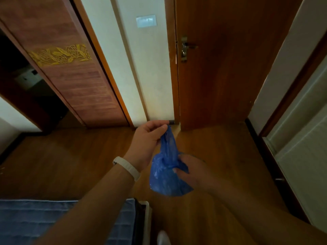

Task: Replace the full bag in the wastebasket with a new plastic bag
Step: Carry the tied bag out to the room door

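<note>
The fingers (159, 129) of the left hand (145, 140) pinch the twisted tail of the blue plastic bag (165, 183) and hold it up, while the right hand (193, 171) curls round the neck just beside the knot. The bag hangs between both hands above the wooden floor (70, 156), small and bulging at the bottom. It looks light and soft, its film thin and slick, so the knotted neck seems the safest hold — not the belly, which may tear.
</note>
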{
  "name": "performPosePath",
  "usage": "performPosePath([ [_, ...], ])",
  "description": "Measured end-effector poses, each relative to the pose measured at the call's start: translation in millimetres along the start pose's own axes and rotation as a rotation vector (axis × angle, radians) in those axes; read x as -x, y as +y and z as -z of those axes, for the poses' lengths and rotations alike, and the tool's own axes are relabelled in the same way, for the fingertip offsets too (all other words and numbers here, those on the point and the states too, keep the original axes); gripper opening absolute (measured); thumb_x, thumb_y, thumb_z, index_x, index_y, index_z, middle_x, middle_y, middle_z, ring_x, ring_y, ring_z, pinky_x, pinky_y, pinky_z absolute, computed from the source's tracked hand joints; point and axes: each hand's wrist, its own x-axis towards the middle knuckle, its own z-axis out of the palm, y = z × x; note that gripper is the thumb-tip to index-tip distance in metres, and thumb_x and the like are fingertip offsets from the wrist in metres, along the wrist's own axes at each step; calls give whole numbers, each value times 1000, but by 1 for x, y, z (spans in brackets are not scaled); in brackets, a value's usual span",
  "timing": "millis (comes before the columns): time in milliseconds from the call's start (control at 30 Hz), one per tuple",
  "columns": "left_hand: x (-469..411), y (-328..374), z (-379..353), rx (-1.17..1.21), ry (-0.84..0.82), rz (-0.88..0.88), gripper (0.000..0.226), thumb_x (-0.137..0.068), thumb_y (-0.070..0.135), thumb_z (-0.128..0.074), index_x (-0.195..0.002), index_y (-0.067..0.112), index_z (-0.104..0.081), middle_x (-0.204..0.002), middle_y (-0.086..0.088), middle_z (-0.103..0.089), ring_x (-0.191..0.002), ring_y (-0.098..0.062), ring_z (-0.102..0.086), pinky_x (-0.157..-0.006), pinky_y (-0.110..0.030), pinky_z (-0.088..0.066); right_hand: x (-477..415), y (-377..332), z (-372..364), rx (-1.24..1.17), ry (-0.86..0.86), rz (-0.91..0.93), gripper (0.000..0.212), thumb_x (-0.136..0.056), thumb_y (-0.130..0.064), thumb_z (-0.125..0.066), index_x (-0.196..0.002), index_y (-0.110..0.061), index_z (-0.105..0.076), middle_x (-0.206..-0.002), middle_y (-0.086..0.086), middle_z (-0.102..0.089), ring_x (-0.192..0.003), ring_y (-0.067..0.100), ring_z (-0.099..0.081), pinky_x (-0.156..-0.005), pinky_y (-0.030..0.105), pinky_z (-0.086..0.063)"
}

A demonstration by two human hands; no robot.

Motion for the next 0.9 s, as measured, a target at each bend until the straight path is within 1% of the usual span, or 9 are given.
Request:
performPosePath([
  [67,-32,-3,3,40,7,11,16,-90,8,-60,-92,17,-73,-89,-6,-70,-87,-18,-66,-78,-34,-54,-31,12,5,-29,1,-17,12,-91,-39,-57,-102,-40,-56,-98,-14,-62,-91,5,-60,-78,25,-49],
  [133,-68,-6,7,78,5,27,16,-90,8,-60,-93,17,-72,-87,-3,-71,-83,-15,-66,-74,-30,-53,-63,21,10,-33,-5,-30,11,-91,-37,-58,-95,-46,-52,-91,-16,-60,-85,4,-59,-75,26,-46],
  [233,-124,-11,18,154,-4,27,16,-91,7,-58,-94,14,-71,-85,-3,-70,-78,-11,-65,-67,-23,-53,-112,32,17,-55,12,-42,19,-88,-44,-52,-107,-43,-54,-94,-17,-59,-88,2,-58,-75,26,-47],
  [300,-161,-12,27,207,-18,33,15,-91,6,-57,-95,12,-70,-85,-4,-70,-78,-11,-66,-66,-23,-53,-148,38,20,-61,11,-68,20,-86,-50,-49,-106,-46,-52,-93,-20,-58,-87,0,-58,-75,27,-47],
  [367,-195,-9,38,223,-48,54,16,-92,6,-56,-98,11,-70,-84,-3,-71,-77,-12,-67,-67,-24,-54,-185,41,26,-54,11,-91,27,-85,-54,-46,-108,-43,-54,-95,-18,-60,-88,1,-59,-77,31,-52],
  [433,-230,-5,50,235,-64,71,16,-92,7,-56,-97,11,-71,-87,-4,-72,-80,-13,-68,-69,-25,-55,-222,38,33,-37,2,-103,29,-87,-52,-47,-112,-39,-56,-101,-16,-63,-92,3,-60,-80,33,-54],
  [600,-314,8,83,215,-68,81,17,-93,13,-57,-97,17,-73,-98,-7,-71,-95,-21,-67,-81,-35,-55,-312,37,42,2,-12,-113,11,-95,-32,-55,-106,-32,-58,-100,-3,-65,-91,11,-62,-81,38,-55],
  [800,-396,8,103,178,-51,37,19,-93,14,-58,-96,22,-75,-103,-8,-71,-106,-26,-64,-94,-41,-51,-391,40,52,-37,-11,-126,24,-94,-38,-55,-117,-36,-54,-110,-11,-62,-98,7,-60,-86,36,-55],
  [900,-434,6,105,185,-43,55,18,-93,12,-57,-99,18,-73,-101,-9,-72,-101,-23,-66,-87,-36,-53,-429,51,59,-90,-21,-135,22,-94,-38,-55,-116,-40,-52,-109,-15,-61,-101,5,-59,-86,31,-53],
])
